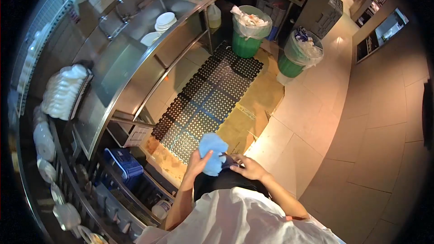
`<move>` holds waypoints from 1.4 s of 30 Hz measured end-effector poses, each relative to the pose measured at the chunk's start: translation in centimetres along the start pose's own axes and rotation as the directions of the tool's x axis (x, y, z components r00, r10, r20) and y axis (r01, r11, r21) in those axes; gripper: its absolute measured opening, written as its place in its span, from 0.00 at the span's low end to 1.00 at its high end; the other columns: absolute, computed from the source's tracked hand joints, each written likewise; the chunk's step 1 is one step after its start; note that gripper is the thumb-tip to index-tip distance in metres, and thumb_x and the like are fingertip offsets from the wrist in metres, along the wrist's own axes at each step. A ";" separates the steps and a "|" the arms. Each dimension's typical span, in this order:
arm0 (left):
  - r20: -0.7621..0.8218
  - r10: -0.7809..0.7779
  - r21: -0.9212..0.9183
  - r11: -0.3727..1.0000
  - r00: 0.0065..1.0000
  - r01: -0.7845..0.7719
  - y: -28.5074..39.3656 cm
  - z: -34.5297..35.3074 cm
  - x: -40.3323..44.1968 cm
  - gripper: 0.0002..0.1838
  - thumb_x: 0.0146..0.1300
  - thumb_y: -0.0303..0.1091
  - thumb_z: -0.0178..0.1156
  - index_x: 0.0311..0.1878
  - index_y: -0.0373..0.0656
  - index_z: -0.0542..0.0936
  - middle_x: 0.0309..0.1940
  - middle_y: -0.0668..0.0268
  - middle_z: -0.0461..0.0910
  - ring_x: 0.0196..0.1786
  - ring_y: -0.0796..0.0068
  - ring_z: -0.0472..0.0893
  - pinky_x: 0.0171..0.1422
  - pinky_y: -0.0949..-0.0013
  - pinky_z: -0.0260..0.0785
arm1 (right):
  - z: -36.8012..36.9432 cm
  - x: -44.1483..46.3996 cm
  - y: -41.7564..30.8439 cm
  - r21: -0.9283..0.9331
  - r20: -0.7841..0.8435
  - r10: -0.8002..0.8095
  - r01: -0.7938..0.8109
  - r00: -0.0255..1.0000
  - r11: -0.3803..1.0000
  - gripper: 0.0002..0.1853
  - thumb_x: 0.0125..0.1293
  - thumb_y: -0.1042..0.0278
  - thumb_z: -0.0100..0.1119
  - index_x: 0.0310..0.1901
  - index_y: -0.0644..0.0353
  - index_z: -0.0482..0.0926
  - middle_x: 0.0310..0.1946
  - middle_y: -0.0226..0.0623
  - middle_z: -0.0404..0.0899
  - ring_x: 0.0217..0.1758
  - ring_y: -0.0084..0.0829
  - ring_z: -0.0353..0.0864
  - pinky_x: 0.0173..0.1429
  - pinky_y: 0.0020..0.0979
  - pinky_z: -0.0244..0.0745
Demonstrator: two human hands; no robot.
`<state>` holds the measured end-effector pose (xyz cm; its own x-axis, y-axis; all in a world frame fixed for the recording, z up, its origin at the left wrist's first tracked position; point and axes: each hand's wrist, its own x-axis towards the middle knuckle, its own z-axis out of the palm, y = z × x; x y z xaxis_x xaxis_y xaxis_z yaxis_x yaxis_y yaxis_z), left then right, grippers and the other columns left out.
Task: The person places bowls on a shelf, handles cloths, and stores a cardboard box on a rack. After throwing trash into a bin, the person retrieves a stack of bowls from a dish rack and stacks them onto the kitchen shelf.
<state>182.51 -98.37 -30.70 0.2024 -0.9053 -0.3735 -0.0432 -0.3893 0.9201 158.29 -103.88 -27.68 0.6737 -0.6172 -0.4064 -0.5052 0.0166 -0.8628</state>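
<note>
The left hand [196, 162] pinches a soft, light-blue bundle [211, 146]; the half-curled right hand [251, 168] grips a dark, unclear item [228, 161] just beside it.

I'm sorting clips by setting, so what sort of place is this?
Probably the dishwashing area of a restaurant or other commercial kitchen: there is a long metal sink with white dishes in it, a perforated floor mat, and two lined green bins.
</note>
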 end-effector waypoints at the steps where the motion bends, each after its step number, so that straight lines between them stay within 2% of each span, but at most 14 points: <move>1: -0.028 0.006 0.013 1.000 1.000 -0.006 -2.2 -1.2 2.0 0.17 0.62 0.36 0.61 0.49 0.33 0.78 0.41 0.60 0.83 0.43 0.73 0.80 0.48 0.67 0.72 | -1.2 1.4 0.1 0.020 -0.018 0.028 -0.028 0.999 0.999 0.32 0.63 0.49 0.59 0.61 0.62 0.66 0.48 0.51 0.77 0.50 0.45 0.78 0.55 0.40 0.73; 7: -0.394 -0.452 -0.503 0.835 0.800 0.224 -15.2 -8.9 9.9 0.22 0.64 0.38 0.61 0.56 0.34 0.74 0.52 0.60 0.77 0.50 0.69 0.77 0.54 0.66 0.71 | -8.9 15.3 -1.5 -0.023 0.034 0.065 -0.064 0.997 0.998 0.31 0.64 0.47 0.57 0.61 0.61 0.66 0.47 0.50 0.77 0.50 0.43 0.78 0.56 0.38 0.72; 9: -0.418 -0.467 -0.626 0.769 0.779 0.126 -21.1 -11.2 10.2 0.28 0.62 0.42 0.62 0.59 0.32 0.71 0.55 0.57 0.75 0.54 0.65 0.76 0.55 0.63 0.71 | -11.4 20.8 -1.2 0.032 0.086 0.085 -0.088 0.993 0.996 0.30 0.64 0.50 0.58 0.61 0.61 0.67 0.47 0.48 0.77 0.49 0.39 0.78 0.55 0.36 0.73; 11: -0.573 -0.717 -0.336 0.648 0.398 0.684 -24.0 -12.6 10.1 0.23 0.63 0.43 0.61 0.53 0.33 0.74 0.44 0.60 0.80 0.43 0.67 0.80 0.50 0.65 0.74 | -14.5 24.8 0.0 0.124 0.067 0.094 -0.102 0.993 0.987 0.28 0.65 0.53 0.57 0.61 0.60 0.67 0.46 0.44 0.77 0.49 0.36 0.78 0.55 0.34 0.73; 13: -0.542 -0.719 -0.429 0.682 0.435 0.592 -29.2 -13.2 11.2 0.26 0.59 0.46 0.65 0.49 0.31 0.76 0.41 0.59 0.81 0.39 0.66 0.80 0.44 0.63 0.75 | -17.3 29.1 5.3 0.222 -0.037 0.114 -0.103 0.993 0.969 0.24 0.66 0.61 0.57 0.61 0.60 0.67 0.44 0.40 0.78 0.45 0.30 0.79 0.52 0.32 0.74; 14: -0.521 -0.742 -0.255 0.607 0.422 0.753 -24.5 -13.2 12.6 0.24 0.56 0.45 0.68 0.44 0.32 0.77 0.38 0.61 0.80 0.35 0.68 0.79 0.39 0.62 0.74 | -19.3 29.9 8.5 0.261 -0.098 -0.027 0.052 0.995 0.964 0.23 0.66 0.63 0.57 0.60 0.61 0.67 0.42 0.40 0.80 0.40 0.30 0.80 0.48 0.32 0.76; 18: -0.328 -0.785 -0.302 0.614 0.525 0.729 -15.6 -12.7 23.4 0.27 0.54 0.48 0.68 0.48 0.33 0.79 0.40 0.64 0.80 0.37 0.73 0.76 0.42 0.66 0.70 | -26.5 30.9 12.4 0.598 -0.168 0.691 -0.485 0.703 0.638 0.18 0.67 0.57 0.54 0.53 0.57 0.71 0.38 0.41 0.81 0.33 0.29 0.81 0.35 0.30 0.75; 22: -0.286 -0.580 -0.428 0.789 0.763 0.440 -1.0 -10.8 35.8 0.26 0.61 0.47 0.63 0.55 0.36 0.74 0.44 0.65 0.79 0.45 0.73 0.77 0.52 0.67 0.69 | -31.2 30.8 18.8 0.748 -0.174 0.847 -0.493 0.502 0.445 0.21 0.65 0.54 0.58 0.49 0.64 0.73 0.28 0.41 0.79 0.23 0.29 0.77 0.25 0.30 0.72; 28: -0.402 -0.539 -0.341 0.838 0.741 0.425 8.4 -5.9 50.7 0.25 0.64 0.45 0.60 0.57 0.36 0.72 0.51 0.63 0.76 0.50 0.72 0.76 0.54 0.66 0.68 | -37.1 37.5 21.3 0.652 -0.128 0.805 -0.563 0.579 0.508 0.18 0.66 0.56 0.54 0.44 0.65 0.78 0.34 0.43 0.82 0.34 0.32 0.81 0.38 0.33 0.76; 30: -0.371 -0.576 -0.373 0.810 0.728 0.451 8.0 -3.4 53.7 0.28 0.63 0.47 0.61 0.58 0.36 0.71 0.51 0.63 0.77 0.51 0.71 0.76 0.55 0.66 0.68 | -40.2 40.1 23.1 0.451 -0.265 0.593 -0.446 0.760 0.773 0.21 0.67 0.54 0.51 0.45 0.67 0.78 0.36 0.47 0.82 0.39 0.38 0.81 0.47 0.37 0.74; 32: -0.319 -0.699 -0.373 0.713 0.640 0.594 9.5 -1.0 54.7 0.29 0.63 0.48 0.61 0.59 0.36 0.72 0.52 0.63 0.76 0.51 0.70 0.76 0.55 0.66 0.68 | -43.8 42.3 24.4 0.271 -0.229 0.706 -0.653 0.670 0.707 0.22 0.67 0.53 0.48 0.45 0.67 0.79 0.37 0.48 0.82 0.42 0.42 0.81 0.50 0.39 0.73; 34: -0.310 -0.769 -0.147 0.620 0.559 0.771 11.2 1.9 56.0 0.28 0.64 0.47 0.60 0.57 0.34 0.73 0.50 0.63 0.78 0.48 0.71 0.76 0.53 0.67 0.68 | -51.0 45.2 18.2 0.507 -0.151 0.750 -0.601 0.644 0.618 0.19 0.66 0.56 0.51 0.44 0.65 0.79 0.35 0.44 0.82 0.37 0.36 0.81 0.43 0.34 0.74; 36: -0.193 -0.668 -0.061 0.739 0.718 0.671 14.2 4.5 57.5 0.27 0.63 0.47 0.60 0.56 0.33 0.74 0.47 0.63 0.79 0.48 0.72 0.76 0.53 0.67 0.68 | -54.7 46.8 19.3 0.594 -0.070 0.758 -0.583 0.648 0.554 0.16 0.66 0.58 0.52 0.44 0.63 0.79 0.32 0.39 0.80 0.34 0.30 0.79 0.38 0.30 0.73; 42: -0.287 -0.727 -0.140 0.676 0.624 0.723 23.1 8.4 65.3 0.25 0.64 0.45 0.59 0.54 0.33 0.74 0.46 0.63 0.79 0.47 0.73 0.76 0.53 0.68 0.68 | -65.0 52.5 22.6 0.591 -0.193 0.779 -0.563 0.597 0.578 0.15 0.67 0.59 0.52 0.49 0.58 0.76 0.39 0.32 0.79 0.36 0.26 0.80 0.37 0.28 0.74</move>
<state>186.46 -167.92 -34.82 0.4386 -0.2331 -0.8679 0.2545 -0.8940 0.3687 147.19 -187.05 -49.00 -0.0960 -0.5074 -0.8564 -0.3529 0.8218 -0.4474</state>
